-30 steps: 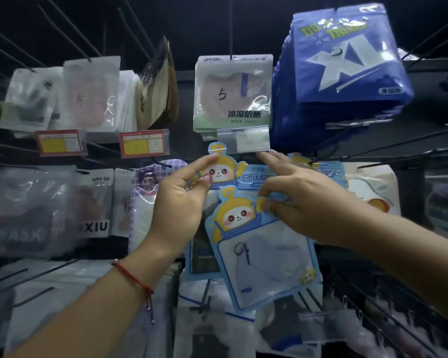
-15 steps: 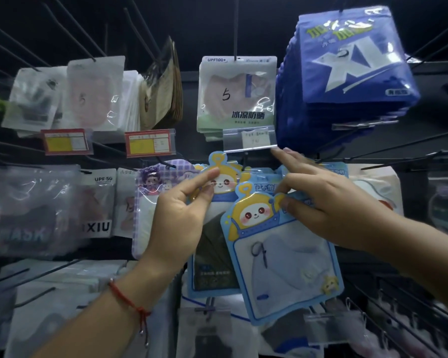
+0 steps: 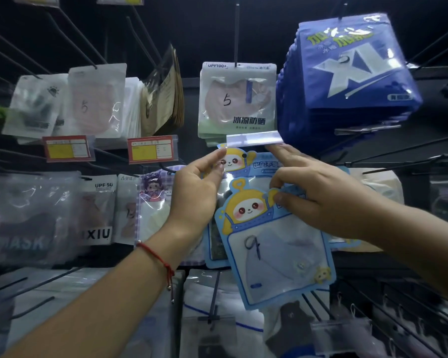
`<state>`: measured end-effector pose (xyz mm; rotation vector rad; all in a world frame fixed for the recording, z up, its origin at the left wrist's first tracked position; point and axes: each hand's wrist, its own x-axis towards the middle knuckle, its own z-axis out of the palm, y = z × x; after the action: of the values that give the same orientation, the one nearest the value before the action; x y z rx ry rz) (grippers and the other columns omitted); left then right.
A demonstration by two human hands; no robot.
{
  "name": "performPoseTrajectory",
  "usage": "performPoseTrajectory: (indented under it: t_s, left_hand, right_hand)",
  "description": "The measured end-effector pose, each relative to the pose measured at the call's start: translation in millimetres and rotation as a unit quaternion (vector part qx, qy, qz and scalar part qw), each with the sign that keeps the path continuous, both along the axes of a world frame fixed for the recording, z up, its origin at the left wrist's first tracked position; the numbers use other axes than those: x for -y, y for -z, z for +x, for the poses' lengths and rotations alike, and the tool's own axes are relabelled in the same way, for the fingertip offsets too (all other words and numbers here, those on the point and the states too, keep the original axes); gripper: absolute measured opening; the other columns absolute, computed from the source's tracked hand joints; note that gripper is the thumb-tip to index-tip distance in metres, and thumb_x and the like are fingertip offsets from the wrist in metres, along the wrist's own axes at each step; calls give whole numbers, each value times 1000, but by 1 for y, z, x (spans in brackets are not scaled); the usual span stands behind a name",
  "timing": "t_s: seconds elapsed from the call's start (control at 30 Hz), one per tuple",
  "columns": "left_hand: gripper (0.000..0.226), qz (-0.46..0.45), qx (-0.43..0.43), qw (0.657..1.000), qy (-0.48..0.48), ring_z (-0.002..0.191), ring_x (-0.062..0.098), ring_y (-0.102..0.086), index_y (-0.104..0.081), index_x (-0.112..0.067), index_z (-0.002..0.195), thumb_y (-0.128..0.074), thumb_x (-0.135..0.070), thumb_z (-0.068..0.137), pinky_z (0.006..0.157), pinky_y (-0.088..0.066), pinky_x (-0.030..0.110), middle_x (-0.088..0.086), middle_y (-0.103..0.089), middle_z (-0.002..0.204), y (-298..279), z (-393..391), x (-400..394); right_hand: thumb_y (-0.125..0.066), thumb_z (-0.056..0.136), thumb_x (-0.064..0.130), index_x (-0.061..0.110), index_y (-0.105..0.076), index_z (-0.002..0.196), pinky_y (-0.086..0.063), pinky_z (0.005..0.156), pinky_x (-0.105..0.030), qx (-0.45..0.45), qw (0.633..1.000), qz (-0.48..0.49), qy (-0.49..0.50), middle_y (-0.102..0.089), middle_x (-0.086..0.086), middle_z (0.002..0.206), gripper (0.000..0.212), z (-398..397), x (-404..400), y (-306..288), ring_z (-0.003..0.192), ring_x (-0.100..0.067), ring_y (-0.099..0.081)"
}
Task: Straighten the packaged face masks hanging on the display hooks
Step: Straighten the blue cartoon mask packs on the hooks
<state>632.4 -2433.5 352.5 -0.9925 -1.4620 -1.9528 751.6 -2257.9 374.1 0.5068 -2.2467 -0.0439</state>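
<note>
At the mask rack: right hand (image 3: pixel 329 200) gripping tilted cartoon mask pack (image 3: pixel 277 254); left hand (image 3: pixel 194 195) pinching rear cartoon pack (image 3: pixel 237 161).

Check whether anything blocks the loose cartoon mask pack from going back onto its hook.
Yes: the clear price tag holder sits at the hook's end, right above the hanging pack. The right hand pinches the loose pack below it; the left hand pinches the hanging pack.

The front cartoon mask pack (image 3: pixel 274 244) is raised and shifted right, held tilted by the right hand (image 3: pixel 318 197). The clear price-tag holder (image 3: pixel 254 138) is flipped up toward horizontal.
</note>
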Motion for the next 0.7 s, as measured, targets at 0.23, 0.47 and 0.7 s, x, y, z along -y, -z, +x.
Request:
performPoseTrajectory:
  t_s: [0.23,0.47,0.7]
  left_hand:
    - [26,-13,-6,1000,-13,98,13,-73,-70,-32,118,-61,-18,98,88,-60,43,-7,-76,109,3,-3,-6]
    - [26,-22,11,1000,-5,101,13,-72,-70,-21,121,-60,-12,99,90,-58,38,-1,-74,114,7,-23,-12]
    - [28,-73,18,997,-17,88,11,-74,-69,-21,124,-63,-12,97,77,-62,35,-4,-75,104,3,-49,-19]
  right_hand:
    - [-60,94,25,26,-61,91,-7,116,-16,2,1000,2,17,-8,4,163,3,-1,-2,-3,149,-4,-1]
    - [-61,93,25,35,-53,88,-13,119,-24,2,1000,5,21,-8,5,163,14,-3,-2,-5,150,-7,-3]
    - [-59,94,27,24,-62,94,-12,119,-24,-12,999,2,46,1,10,163,4,-7,-2,-4,150,-7,1]
